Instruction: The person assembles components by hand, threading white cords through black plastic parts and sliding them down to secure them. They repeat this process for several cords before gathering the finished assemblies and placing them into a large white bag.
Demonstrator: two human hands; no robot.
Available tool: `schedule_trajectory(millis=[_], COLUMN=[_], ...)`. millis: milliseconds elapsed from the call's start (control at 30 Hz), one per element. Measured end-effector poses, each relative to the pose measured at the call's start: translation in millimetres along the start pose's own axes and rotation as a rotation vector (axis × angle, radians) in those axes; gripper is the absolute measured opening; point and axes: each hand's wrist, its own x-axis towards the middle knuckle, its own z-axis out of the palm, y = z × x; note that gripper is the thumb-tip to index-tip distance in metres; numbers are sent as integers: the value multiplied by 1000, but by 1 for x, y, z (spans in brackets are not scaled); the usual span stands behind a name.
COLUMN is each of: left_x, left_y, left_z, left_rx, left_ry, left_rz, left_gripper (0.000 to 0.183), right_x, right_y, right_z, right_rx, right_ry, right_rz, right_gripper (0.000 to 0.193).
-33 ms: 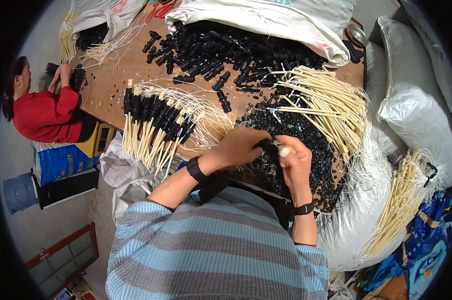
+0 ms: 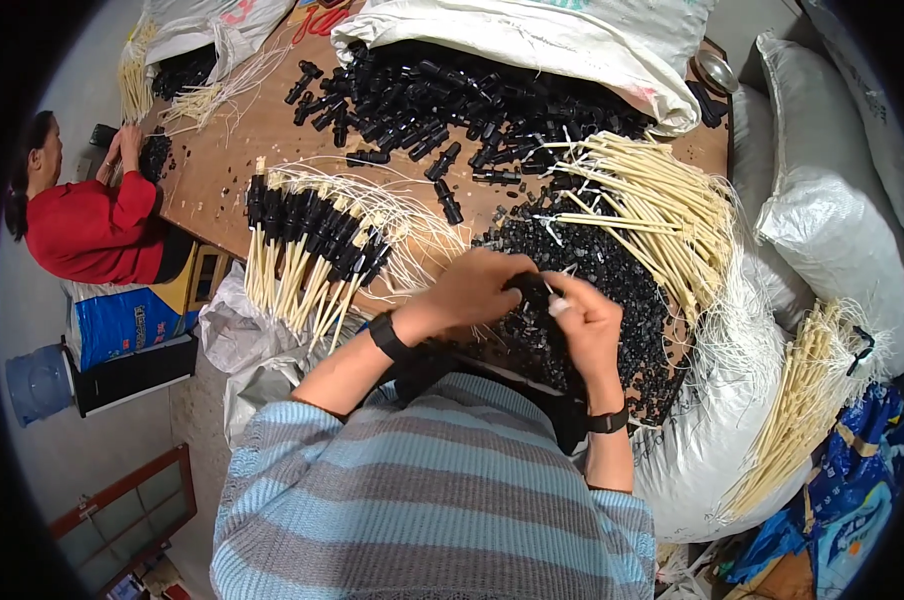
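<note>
Blue-grey striped sweater [image 2: 422, 480] sits nearest; ahead, the left hand [image 2: 472, 290] grips a half-hidden black piece [image 2: 528, 290], the right hand [image 2: 589, 318] pinches a thin white strand [image 2: 549, 287], both above heaped black bits [image 2: 637, 330]; beyond lie black fittings [image 2: 402, 95], then a white sack [image 2: 532, 45].

Ribbed knit sweater [image 2: 432, 490], striped light blue and grey; beyond its left sleeve [image 2: 284, 432], a black wristband [image 2: 388, 338]; beyond its right sleeve [image 2: 624, 515], a second black wristband [image 2: 609, 420].

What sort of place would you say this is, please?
Probably a small workshop: there are black parts heaped on a wooden table, bundled cream sticks and full white sacks beside it.
</note>
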Motion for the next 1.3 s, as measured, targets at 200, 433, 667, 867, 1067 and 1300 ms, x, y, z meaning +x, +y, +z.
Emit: schedule_trajectory(millis=[200, 433, 667, 867, 1067, 1300], left_x=[-6, -30, -86, -64, 9, 18], left_y=[-1, 9, -33, -39, -68, -69], left_z=[4, -11, -94, -84, -50, -34], left_rx=[187, 453, 945, 846, 848, 385], left_ry=[83, 178, 765, 760, 271, 287], left_rz=[20, 76, -117, -80, -17, 11], left_gripper=[31, 27, 33, 50, 26, 28], right_x=[2, 8, 18, 47, 87, 89], right_y=[-9, -13, -7, 1, 5, 5], right_z=[16, 44, 38, 10, -56, -65], right_rx=[-543, -277, -432, -703, -1294, -1326], right_ry=[86, 109, 135, 101, 285, 274], right_rz=[-316, -52, -286, -292, -384, -544], right_gripper=[22, 25, 27, 23, 28, 26])
